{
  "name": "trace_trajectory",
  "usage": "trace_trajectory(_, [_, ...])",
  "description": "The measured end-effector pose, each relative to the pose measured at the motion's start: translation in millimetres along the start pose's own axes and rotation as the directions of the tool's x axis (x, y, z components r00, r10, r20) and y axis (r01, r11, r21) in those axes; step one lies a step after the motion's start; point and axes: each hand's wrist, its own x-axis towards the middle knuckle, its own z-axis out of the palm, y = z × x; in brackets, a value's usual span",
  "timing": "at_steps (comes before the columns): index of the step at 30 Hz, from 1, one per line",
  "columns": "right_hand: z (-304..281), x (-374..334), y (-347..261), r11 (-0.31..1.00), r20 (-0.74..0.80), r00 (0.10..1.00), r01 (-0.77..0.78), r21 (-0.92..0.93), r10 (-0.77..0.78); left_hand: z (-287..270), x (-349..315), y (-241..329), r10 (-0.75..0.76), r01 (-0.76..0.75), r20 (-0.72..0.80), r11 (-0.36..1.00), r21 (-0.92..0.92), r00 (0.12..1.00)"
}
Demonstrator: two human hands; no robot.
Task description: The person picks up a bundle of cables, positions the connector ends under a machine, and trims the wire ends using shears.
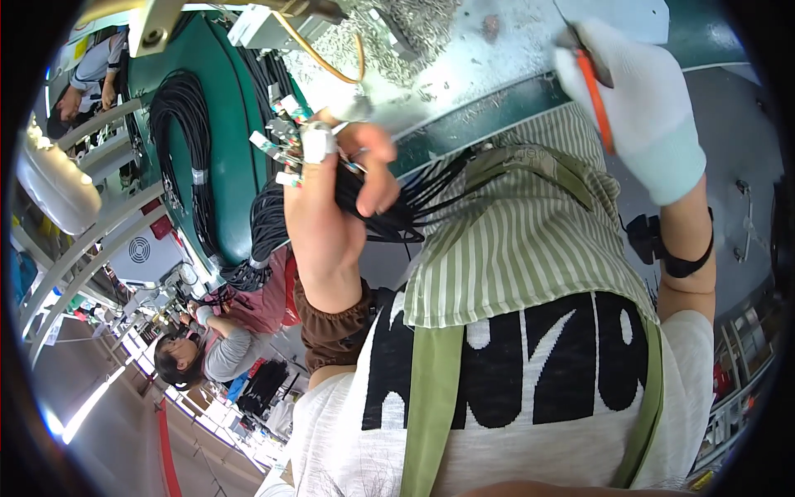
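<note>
Both hands loaded. Left hand (327, 186): fingers curled around black cable bundle (414, 203) by the front edge of the bench (526, 25), connector ends (286, 137) poking out beside the taped thumb. Gloved right hand (642, 108): wrapped around orange-handled tool (595, 99).

Workshop with cable coils (175, 93), co-workers (234, 352)

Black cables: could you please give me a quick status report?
Left hand: holding black cables near their connectors. Right hand: gloved, holding orange tool. Silvery bits littering bench.
</note>
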Motion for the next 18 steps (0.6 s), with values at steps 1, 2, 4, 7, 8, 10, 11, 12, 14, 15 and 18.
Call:
trace_trajectory(1, [0,-1,-10,0.99,-0.024,0.999,0.052,0.135,-0.049,5,-2,-2,-0.004,0.004,0.0,1.0,-0.004,1.0])
trace_trajectory(2, [3,4,-24,0.958,-0.055,0.994,0.107,0.266,-0.095,11,-4,-6,-0.013,0.013,-0.016,1.0,-0.011,1.0])
trace_trajectory(4, [18,19,-53,0.882,0.064,0.982,0.128,0.453,-0.175,22,-4,-9,-0.033,0.033,-0.049,0.999,-0.018,0.998])
trace_trajectory(7, [32,21,-57,0.704,0.167,0.955,0.056,0.708,-0.244,26,0,-12,0.029,-0.019,-0.088,0.993,0.116,0.996])
trace_trajectory(8, [35,24,-56,0.623,0.185,0.96,-0.014,0.782,-0.21,26,1,-12,0.063,-0.043,-0.107,0.983,0.18,0.992])
trace_trajectory(10, [33,24,-55,0.533,0.205,0.962,-0.08,0.842,-0.179,25,4,-11,0.087,-0.07,-0.054,0.961,0.267,0.995])
trace_trajectory(11, [22,23,-54,0.56,0.265,0.96,-0.172,0.81,-0.089,23,5,-11,0.099,-0.092,-0.002,0.933,0.347,0.995])
trace_trajectory(12, [12,21,-53,0.579,0.32,0.947,-0.265,0.771,0.006,22,6,-11,0.106,-0.118,0.053,0.898,0.423,0.993])
trace_trajectory(14, [6,16,-49,0.587,0.367,0.924,-0.358,0.726,0.109,18,7,0,0.02,-0.069,0.114,0.893,0.446,0.993])
trace_trajectory(15, [9,14,-45,0.668,0.185,0.983,-0.146,0.729,0.013,16,9,6,-0.064,-0.024,0.17,0.881,0.472,0.983])
trace_trajectory(18, [12,11,-41,0.757,-0.17,0.962,0.272,0.594,-0.212,19,13,13,-0.149,0.01,0.231,0.858,0.514,0.962])
